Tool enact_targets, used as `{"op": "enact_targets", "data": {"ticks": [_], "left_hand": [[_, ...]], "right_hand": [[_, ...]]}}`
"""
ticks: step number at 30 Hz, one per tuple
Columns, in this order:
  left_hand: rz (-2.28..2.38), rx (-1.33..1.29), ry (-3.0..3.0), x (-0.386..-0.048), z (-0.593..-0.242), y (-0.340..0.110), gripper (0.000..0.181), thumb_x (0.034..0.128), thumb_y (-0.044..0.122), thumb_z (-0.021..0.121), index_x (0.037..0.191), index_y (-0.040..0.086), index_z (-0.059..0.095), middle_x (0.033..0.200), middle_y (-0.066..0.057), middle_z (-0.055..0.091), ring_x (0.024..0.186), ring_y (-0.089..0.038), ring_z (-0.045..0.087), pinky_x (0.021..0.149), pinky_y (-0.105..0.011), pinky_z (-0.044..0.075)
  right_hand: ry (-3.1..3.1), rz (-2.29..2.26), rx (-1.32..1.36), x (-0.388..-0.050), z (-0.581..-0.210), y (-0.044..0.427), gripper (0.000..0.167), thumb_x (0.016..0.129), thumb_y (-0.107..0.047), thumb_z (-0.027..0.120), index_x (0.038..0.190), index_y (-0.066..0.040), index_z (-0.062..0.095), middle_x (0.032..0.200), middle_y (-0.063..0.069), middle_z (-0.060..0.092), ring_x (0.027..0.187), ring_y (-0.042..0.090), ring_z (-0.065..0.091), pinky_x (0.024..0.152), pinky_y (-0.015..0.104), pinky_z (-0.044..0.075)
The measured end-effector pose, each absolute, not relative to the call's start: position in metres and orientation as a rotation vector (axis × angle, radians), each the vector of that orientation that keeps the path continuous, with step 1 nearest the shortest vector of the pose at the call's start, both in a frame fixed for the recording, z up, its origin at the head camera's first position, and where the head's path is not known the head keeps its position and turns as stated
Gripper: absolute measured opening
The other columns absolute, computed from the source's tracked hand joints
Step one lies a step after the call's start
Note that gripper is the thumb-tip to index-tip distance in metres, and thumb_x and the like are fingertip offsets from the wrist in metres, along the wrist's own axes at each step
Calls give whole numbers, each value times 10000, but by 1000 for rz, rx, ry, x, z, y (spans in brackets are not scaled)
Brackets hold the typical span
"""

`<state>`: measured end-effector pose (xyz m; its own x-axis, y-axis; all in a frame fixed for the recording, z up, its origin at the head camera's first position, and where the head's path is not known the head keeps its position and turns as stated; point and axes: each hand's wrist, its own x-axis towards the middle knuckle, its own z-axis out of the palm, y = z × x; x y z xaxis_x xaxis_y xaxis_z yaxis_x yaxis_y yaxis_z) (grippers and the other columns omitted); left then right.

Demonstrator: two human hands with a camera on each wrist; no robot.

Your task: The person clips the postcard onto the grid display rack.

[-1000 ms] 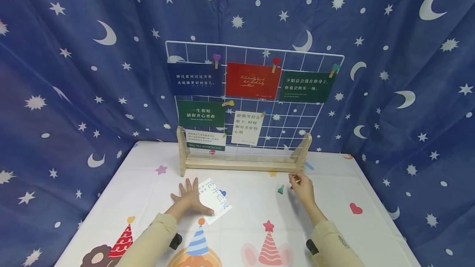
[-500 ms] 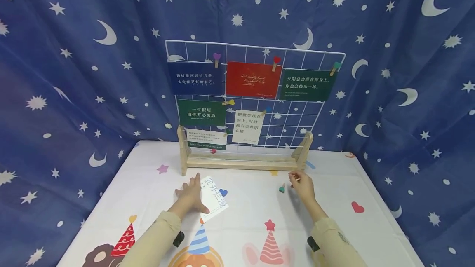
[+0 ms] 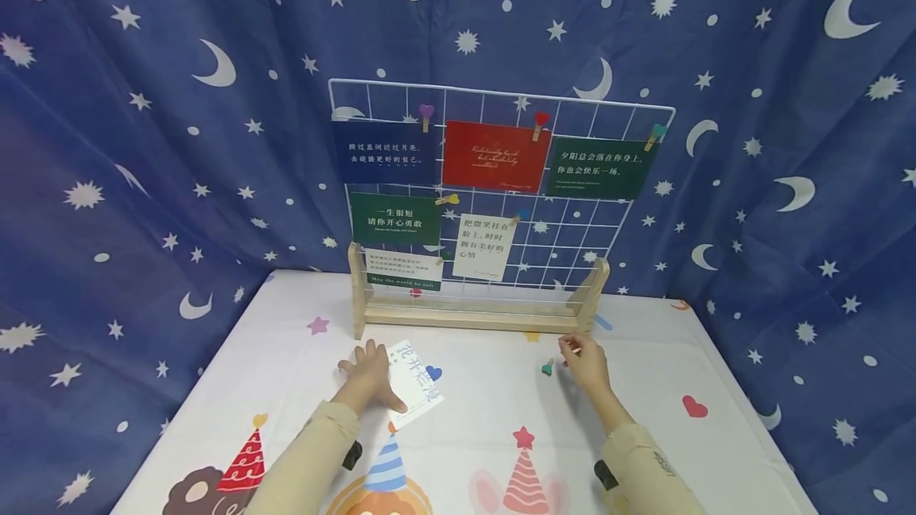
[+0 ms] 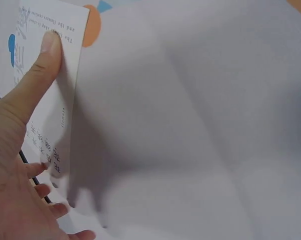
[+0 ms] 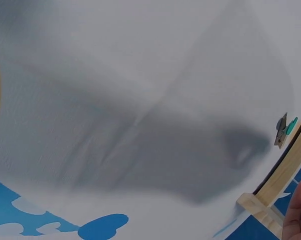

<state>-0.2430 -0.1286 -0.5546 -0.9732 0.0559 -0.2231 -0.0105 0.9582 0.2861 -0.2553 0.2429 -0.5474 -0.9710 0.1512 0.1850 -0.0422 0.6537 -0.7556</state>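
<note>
In the head view my left hand [image 3: 367,378] lies over the left side of a white card [image 3: 417,388] with blue lettering. The left wrist view has the thumb [image 4: 51,47] pressing on the card's printed face near one edge, with the other fingers extended beside it. Right of the card, a small clothespin [image 3: 548,367] with a teal end lies on the tablecloth. My right hand [image 3: 588,364] hovers just right of it, fingers loosely bent and apart from it. The right wrist view catches only some of its fingers [image 5: 296,207] at the edge, with the clothespin above.
Behind stands a white wire grid [image 3: 565,238] on a wooden base [image 3: 472,316]. Several cards hang on it by clothespins, including a red card [image 3: 494,156] and a tall white card [image 3: 481,249]. A star-patterned curtain [image 3: 236,229] surrounds the table [image 3: 487,412].
My left hand's spread fingers have drawn closer together, and the card has shifted slightly left. The right hand has stayed nearly still beside the clothespin. The head view has shifted a little.
</note>
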Motion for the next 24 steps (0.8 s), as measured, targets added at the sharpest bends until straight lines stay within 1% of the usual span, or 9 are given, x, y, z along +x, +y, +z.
{"op": "enact_targets", "data": {"ticks": [4, 9, 10, 13, 16, 17, 19, 21, 24], "left_hand": [[403, 36, 2886, -246, -556, -127, 1123, 429, 421, 930, 1279, -70, 384, 1214, -246, 402, 1158, -450, 381, 935, -729, 289], [407, 94, 2873, -248, -551, -130, 1057, 428, 362, 938, 1228, -84, 411, 1163, -246, 424, 1120, -436, 395, 916, -712, 313], [409, 98, 2868, -248, -549, -132, 1036, 431, 347, 938, 1215, -88, 419, 1146, -247, 428, 1115, -435, 395, 915, -714, 313], [445, 97, 2854, -247, -546, -138, 945, 442, 296, 938, 1146, -97, 444, 1095, -241, 424, 1091, -434, 394, 918, -721, 309], [547, 68, 2848, -248, -545, -142, 901, 462, 222, 934, 1128, -112, 429, 1120, -258, 376, 1092, -462, 378, 923, -712, 332], [598, 53, 2850, -249, -546, -143, 893, 464, 191, 931, 1129, -115, 419, 1142, -271, 356, 1091, -474, 378, 922, -697, 356], [713, 21, 2855, -251, -545, -143, 905, 465, 114, 921, 1166, -113, 397, 1195, -295, 306, 1083, -496, 383, 900, -652, 422], [821, -16, 2857, -254, -547, -144, 927, 470, 47, 905, 1219, -85, 375, 1246, -315, 254, 1076, -517, 398, 864, -616, 475], [937, -51, 2843, -256, -547, -143, 1008, 476, -29, 874, 1328, -9, 337, 1295, -331, 191, 985, -482, 480, 815, -545, 526]], "right_hand": [[-2651, 1208, -87, -255, -546, 245, 188, 917, -86, 571, 986, 69, 652, 810, 187, 670, 616, 273, 666, 527, 196, 496], [-2628, 1215, -74, -254, -549, 248, 169, 911, -84, 574, 956, 57, 655, 781, 170, 669, 596, 264, 659, 522, 210, 489], [-2599, 1207, -52, -253, -551, 248, 189, 926, -142, 574, 923, 25, 663, 742, 114, 666, 572, 229, 653, 510, 200, 482], [-2603, 1221, -60, -252, -553, 248, 190, 926, -143, 571, 924, 24, 661, 749, 117, 666, 588, 250, 657, 507, 209, 473], [-2634, 1214, -99, -250, -554, 248, 184, 930, -137, 569, 943, 23, 660, 780, 128, 667, 627, 287, 667, 501, 191, 449], [-2662, 1226, -127, -250, -554, 249, 166, 914, -80, 572, 974, 54, 651, 824, 185, 666, 659, 329, 667, 510, 204, 448], [-2661, 1213, -127, -249, -555, 251, 160, 912, -77, 577, 971, 52, 652, 826, 186, 667, 653, 325, 668, 499, 191, 435], [-2667, 1195, -131, -248, -557, 253, 160, 912, -83, 579, 970, 45, 653, 824, 178, 668, 625, 281, 659, 498, 196, 428], [-2679, 1190, -132, -246, -560, 255, 159, 911, -84, 580, 969, 44, 654, 812, 163, 668, 589, 217, 637, 491, 192, 430]]}}
